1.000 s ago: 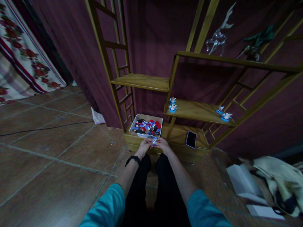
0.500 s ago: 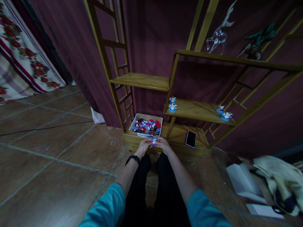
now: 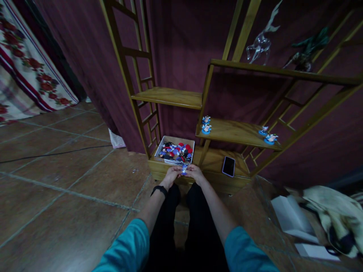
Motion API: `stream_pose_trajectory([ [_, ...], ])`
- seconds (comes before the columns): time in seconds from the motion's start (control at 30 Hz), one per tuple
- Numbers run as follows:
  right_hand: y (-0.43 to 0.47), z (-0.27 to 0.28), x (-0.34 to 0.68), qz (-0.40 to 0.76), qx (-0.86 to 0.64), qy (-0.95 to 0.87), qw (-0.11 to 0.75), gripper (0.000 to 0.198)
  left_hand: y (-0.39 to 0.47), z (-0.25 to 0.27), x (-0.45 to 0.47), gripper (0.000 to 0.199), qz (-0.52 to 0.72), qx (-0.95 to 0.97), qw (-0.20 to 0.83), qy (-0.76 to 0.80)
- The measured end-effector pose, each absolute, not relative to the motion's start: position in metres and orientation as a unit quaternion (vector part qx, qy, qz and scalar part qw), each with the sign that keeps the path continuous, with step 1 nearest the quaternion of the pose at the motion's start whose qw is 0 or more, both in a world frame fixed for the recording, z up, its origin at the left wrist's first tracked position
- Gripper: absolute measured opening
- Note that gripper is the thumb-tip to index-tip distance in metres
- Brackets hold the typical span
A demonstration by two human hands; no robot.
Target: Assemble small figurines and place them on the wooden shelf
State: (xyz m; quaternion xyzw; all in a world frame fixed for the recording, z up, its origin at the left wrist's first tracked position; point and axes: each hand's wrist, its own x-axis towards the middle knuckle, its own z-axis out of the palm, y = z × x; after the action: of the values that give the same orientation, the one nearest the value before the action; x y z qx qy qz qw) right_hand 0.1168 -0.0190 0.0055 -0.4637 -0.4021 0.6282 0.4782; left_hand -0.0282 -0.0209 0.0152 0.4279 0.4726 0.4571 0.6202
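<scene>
Between my two hands is a small blue-and-white figurine (image 3: pixel 184 169), just in front of the box. My left hand (image 3: pixel 172 175) pinches it from the left, and my right hand (image 3: pixel 195 173) grips its other side. Right beyond them a shallow white cardboard box (image 3: pixel 160 160) holds a jumble of small figurines (image 3: pixel 177 152) in red, blue and black. On the middle shelf (image 3: pixel 231 133), two figurines with blue bases (image 3: pixel 206 129) stand at the left end and two more (image 3: pixel 270 139) at the right end.
A phone (image 3: pixel 228 166) lies on the low wooden shelf, right of the box. Glass animal statues (image 3: pixel 260 46) stand on the upper right shelf. An upper left shelf (image 3: pixel 170 97) overhangs the box. White box pieces (image 3: pixel 293 217) and a pale cloth (image 3: pixel 334 215) lie on the floor at right.
Nearly everything stays put. Both hands keep hold of the figurine, which appears very slightly turned or shifted between the fingers.
</scene>
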Motion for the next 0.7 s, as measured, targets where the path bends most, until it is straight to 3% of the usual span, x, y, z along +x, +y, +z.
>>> stream_pose_trajectory([
  [0.33,-0.02,0.01,0.115,0.63,-0.468,-0.365,0.501,0.029,-0.019,0.008,-0.025,0.028,0.484,0.4,0.623,0.466],
  [0.7,-0.02,0.007,0.114,0.624,-0.463,-0.36,0.517,0.032,-0.024,0.017,-0.024,0.026,0.475,0.39,0.637,0.465],
])
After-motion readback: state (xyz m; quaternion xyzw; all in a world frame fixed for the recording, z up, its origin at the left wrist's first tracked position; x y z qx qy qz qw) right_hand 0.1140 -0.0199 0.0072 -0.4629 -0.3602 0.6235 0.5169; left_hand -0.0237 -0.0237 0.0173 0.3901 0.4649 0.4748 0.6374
